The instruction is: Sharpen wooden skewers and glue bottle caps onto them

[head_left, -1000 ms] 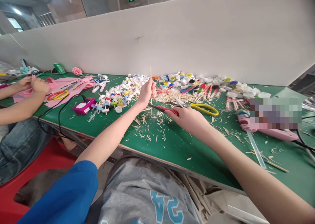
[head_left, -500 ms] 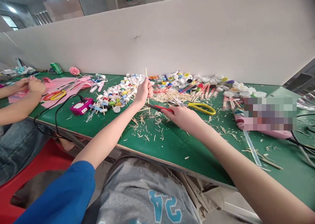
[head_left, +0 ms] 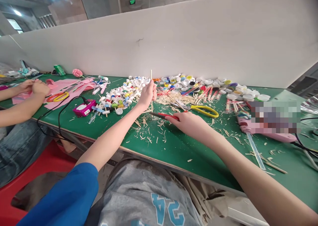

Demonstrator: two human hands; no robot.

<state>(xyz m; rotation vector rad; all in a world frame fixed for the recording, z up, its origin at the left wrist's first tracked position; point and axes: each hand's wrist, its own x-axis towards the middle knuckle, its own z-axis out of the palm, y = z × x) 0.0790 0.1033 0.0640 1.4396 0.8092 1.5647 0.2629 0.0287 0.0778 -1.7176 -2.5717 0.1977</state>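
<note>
Currently holding a stick [head_left: 151,74] upright in the left hand [head_left: 147,95], with its fingers clamped around the shaft and both ends poking out above and below. Gripping a knife [head_left: 162,116] in the right hand [head_left: 187,122], with those fingers wrapped around the red handle and the dark blade pointing left, near the stick's lower end; cannot tell whether touching it. Working above a green worktop [head_left: 159,156], among loose shavings [head_left: 171,99] heaped behind and scattered below both hands. Just beyond the right hand, can see yellow scissors [head_left: 195,107] resting by the heap. Further back, before a pale panel [head_left: 164,44], can make out many caps [head_left: 185,82] and, in front of them, red-marked sticks [head_left: 210,93]. Left of the left hand, can find a mound of small pieces [head_left: 124,95], then a purple box [head_left: 84,109] with a black cord [head_left: 59,120]. At far left, can see a co-worker's hands [head_left: 39,87] over pink paper [head_left: 62,84], near orange-and-yellow scissors [head_left: 66,93]. Well off to the right, can see a pink glue gun [head_left: 275,137], partly pixelated, with a clear glue stick [head_left: 255,151] jutting from one end.
</note>
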